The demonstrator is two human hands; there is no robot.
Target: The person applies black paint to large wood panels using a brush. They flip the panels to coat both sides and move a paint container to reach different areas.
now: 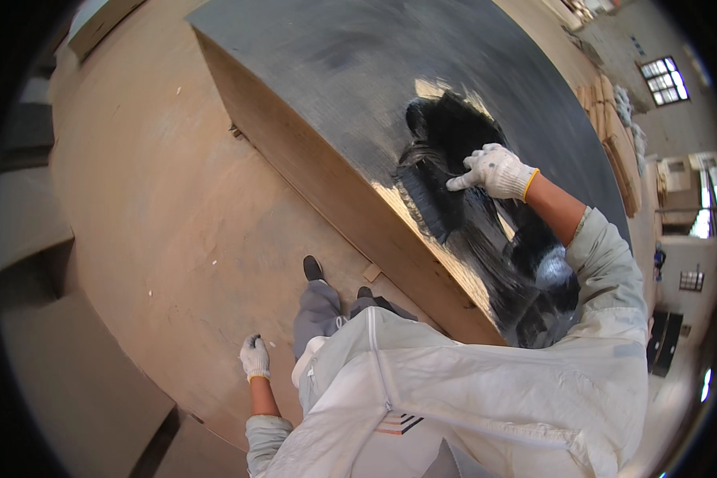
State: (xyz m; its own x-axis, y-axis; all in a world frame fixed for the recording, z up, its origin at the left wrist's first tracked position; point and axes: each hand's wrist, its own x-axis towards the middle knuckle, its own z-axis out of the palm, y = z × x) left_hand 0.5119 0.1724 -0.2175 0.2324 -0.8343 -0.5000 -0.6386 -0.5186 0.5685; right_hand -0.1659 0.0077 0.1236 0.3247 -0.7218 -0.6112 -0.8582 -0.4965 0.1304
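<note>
My right hand (498, 171), in a white knit glove with a yellow cuff, is over wet black paint (454, 131) on the top of a large stack of boards (295, 135). Its thumb and fingers close on something black that blends into the paint; its shape is hard to make out. Thick black smears spread around the hand, with bare yellowish wood (398, 199) showing between them. Down at my side hangs my left hand (255, 358), gloved alike, with dark marks at the fingertips. Those fingers are curled in, and nothing shows in them.
The stack's long side edge (342, 187) runs diagonally past my legs. A small wood block (371, 272) lies on the dusty floor (167, 199) by its base. Dark board stacks (32, 215) stand at the left. Brown planks (613, 143) lie beyond the stack, at the right.
</note>
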